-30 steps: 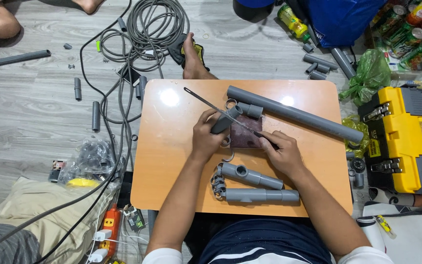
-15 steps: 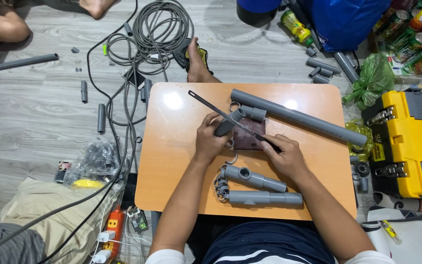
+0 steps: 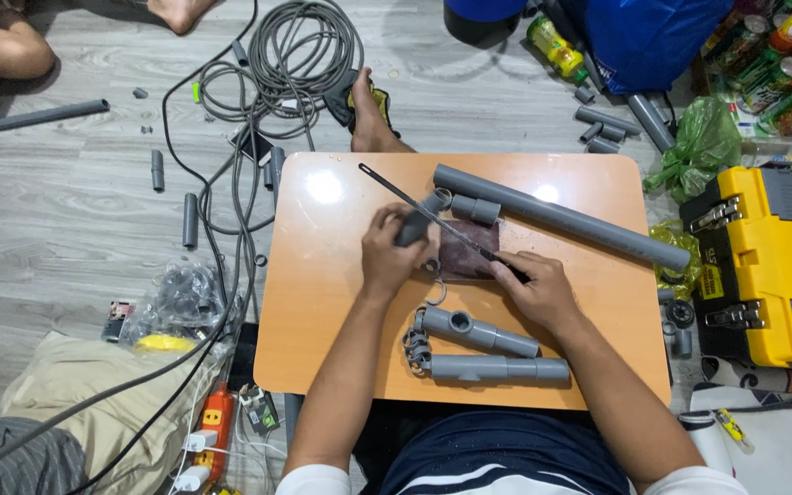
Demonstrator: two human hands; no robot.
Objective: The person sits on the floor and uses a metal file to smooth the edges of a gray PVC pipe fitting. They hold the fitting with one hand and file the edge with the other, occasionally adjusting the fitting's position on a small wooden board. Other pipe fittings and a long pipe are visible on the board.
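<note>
Head view: left hand (image 3: 387, 255) grips pipe piece (image 3: 417, 220); right hand (image 3: 535, 289) grips blade (image 3: 423, 213)

Grey pipes (image 3: 561, 220) on an orange-tan table (image 3: 323, 302), beside a yellow-and-black toolbox (image 3: 763, 266).

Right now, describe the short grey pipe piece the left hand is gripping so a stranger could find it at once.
Start at the small orange-brown table in the middle of the floor. Near its far edge, just left of the long grey pipe lying slantwise, the left hand grips a short grey pipe piece. Unlike the loose stub beside it, a thin metal file held by the right hand crosses its open end.
</note>
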